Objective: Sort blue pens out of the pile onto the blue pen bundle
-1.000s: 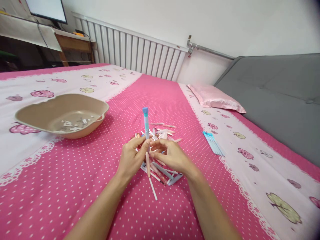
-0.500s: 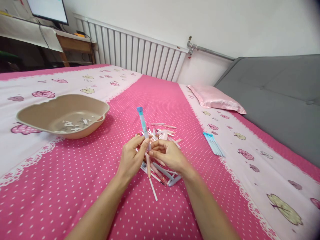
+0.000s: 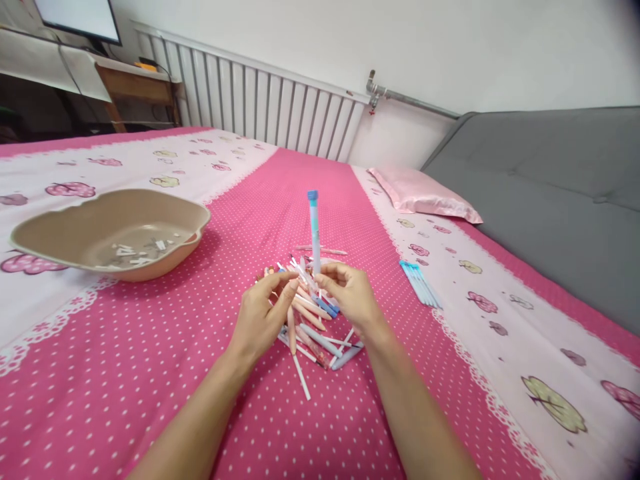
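Observation:
Upright between the thumb and fingers of my right hand [image 3: 347, 290] is a pale blue pen [image 3: 315, 233] with a darker blue top end. My left hand [image 3: 265, 313] is closed in a pinch just left of it, apart from the pen. Whether anything is between its fingertips is too small to make out. Under and between both hands lies a loose pile of pen parts [image 3: 313, 320], with pink, white and pale blue barrels and thin white sticks. A blue piece [image 3: 327, 307] shows below my right fingers.
A beige basin [image 3: 100, 220] with small white pieces inside stands at the left on the pink dotted bedspread [image 3: 200, 373]. Several pale blue pens [image 3: 420, 283] lie in a row at the right. Farther back are a pink pillow [image 3: 425, 193], a grey headboard [image 3: 540, 160] and a radiator [image 3: 250, 93].
Both hands were on the pen before; now my right hand alone has it, a little to the right and more upright. My left hand has come off it. The view has shifted slightly.

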Demonstrator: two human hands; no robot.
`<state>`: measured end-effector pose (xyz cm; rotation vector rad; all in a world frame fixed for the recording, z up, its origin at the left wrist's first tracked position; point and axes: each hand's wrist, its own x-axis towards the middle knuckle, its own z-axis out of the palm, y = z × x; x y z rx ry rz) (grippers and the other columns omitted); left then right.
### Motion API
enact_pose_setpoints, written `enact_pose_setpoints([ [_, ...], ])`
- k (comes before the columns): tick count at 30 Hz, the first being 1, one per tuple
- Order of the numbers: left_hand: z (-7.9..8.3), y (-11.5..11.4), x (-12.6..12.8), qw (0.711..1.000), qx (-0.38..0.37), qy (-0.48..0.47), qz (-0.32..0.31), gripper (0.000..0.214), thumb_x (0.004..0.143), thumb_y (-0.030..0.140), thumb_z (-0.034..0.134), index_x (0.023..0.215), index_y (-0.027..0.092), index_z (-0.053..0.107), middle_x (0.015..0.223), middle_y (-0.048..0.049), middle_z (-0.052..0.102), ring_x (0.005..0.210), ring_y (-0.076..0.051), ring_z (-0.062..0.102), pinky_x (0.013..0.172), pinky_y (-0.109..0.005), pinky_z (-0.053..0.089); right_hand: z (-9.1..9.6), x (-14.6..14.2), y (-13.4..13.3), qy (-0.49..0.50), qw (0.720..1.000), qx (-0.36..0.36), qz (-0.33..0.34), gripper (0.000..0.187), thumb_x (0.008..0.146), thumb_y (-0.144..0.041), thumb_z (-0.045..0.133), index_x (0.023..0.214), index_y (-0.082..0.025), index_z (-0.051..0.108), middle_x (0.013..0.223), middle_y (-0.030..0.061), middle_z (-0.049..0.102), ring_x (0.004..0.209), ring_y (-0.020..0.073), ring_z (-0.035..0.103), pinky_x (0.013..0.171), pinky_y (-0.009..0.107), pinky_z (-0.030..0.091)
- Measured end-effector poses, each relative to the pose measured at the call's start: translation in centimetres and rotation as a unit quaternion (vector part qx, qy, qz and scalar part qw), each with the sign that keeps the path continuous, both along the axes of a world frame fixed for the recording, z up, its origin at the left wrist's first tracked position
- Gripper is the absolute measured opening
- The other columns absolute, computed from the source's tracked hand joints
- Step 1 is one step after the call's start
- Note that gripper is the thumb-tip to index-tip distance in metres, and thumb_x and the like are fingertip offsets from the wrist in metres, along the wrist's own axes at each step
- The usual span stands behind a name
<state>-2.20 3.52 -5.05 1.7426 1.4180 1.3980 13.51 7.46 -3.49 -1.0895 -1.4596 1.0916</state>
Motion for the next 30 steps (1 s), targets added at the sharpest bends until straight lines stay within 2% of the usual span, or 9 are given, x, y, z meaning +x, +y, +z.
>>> enact_pose_setpoints([
  [4,-0.1,0.0,0.0,1.000,0.011,0.025,-0.002,0.032,0.086,0.041,0.048,0.094,0.016,0.067,0.087,-0.0050,0.069,0.071,-0.016,0.061,0.065,-0.026,0.046,-0.1,1.7,1.1,0.000,0.996,0.004,-0.091,0.028,0.066,-0.034,0.066,0.086,-0.014,0.066,0.079,0.0048,0.069,0.068,0.0145,0.062,0.062,0.025,0.047],
  [11,0.0,0.2,0.0,0.998,0.028,0.048,0.015,0.035,0.085,0.042,0.047,0.086,0.015,0.068,0.077,-0.0046,0.067,0.067,-0.016,0.059,0.063,-0.026,0.045,-1.5,5.5,2.6,-0.035,0.970,0.063,-0.230,0.036,0.067,-0.038,0.063,0.089,-0.011,0.068,0.078,0.0074,0.070,0.067,0.0160,0.062,0.062,0.027,0.048],
  [16,0.0,0.4,-0.3,0.999,0.018,0.044,0.012,0.039,0.084,0.047,0.045,0.084,0.014,0.066,0.073,-0.0045,0.065,0.064,-0.016,0.058,0.058,-0.024,0.044,-2.6,9.3,2.9,-0.086,0.946,0.043,-0.308,0.043,0.068,-0.040,0.060,0.097,-0.010,0.068,0.084,0.0094,0.071,0.071,0.0171,0.063,0.065,0.027,0.048],
  [22,0.0,0.5,-0.5,0.999,0.008,0.051,0.019,0.039,0.083,0.049,0.046,0.084,0.015,0.066,0.072,-0.0042,0.065,0.063,-0.016,0.058,0.056,-0.023,0.043,-3.7,16.1,1.8,-0.166,0.907,0.004,-0.388,0.041,0.069,-0.037,0.059,0.099,-0.011,0.069,0.089,0.0097,0.072,0.078,0.0203,0.065,0.070,0.028,0.049],
  [27,-0.1,0.6,-0.6,0.998,-0.003,0.060,0.022,0.041,0.083,0.050,0.045,0.086,0.015,0.066,0.069,-0.0032,0.064,0.061,-0.016,0.058,0.055,-0.024,0.043,-5.1,22.2,1.1,-0.240,0.856,-0.052,-0.455,0.038,0.071,-0.033,0.059,0.099,-0.010,0.070,0.092,0.0126,0.071,0.084,0.0240,0.065,0.077,0.031,0.048],
  [30,-0.2,0.7,-0.6,0.998,-0.005,0.053,0.018,0.042,0.083,0.051,0.045,0.088,0.015,0.066,0.072,-0.0037,0.065,0.061,-0.016,0.058,0.056,-0.024,0.043,-5.8,24.7,0.9,-0.281,0.827,-0.089,-0.478,0.034,0.073,-0.031,0.058,0.098,-0.012,0.070,0.094,0.0128,0.071,0.088,0.0249,0.065,0.080,0.032,0.047],
])
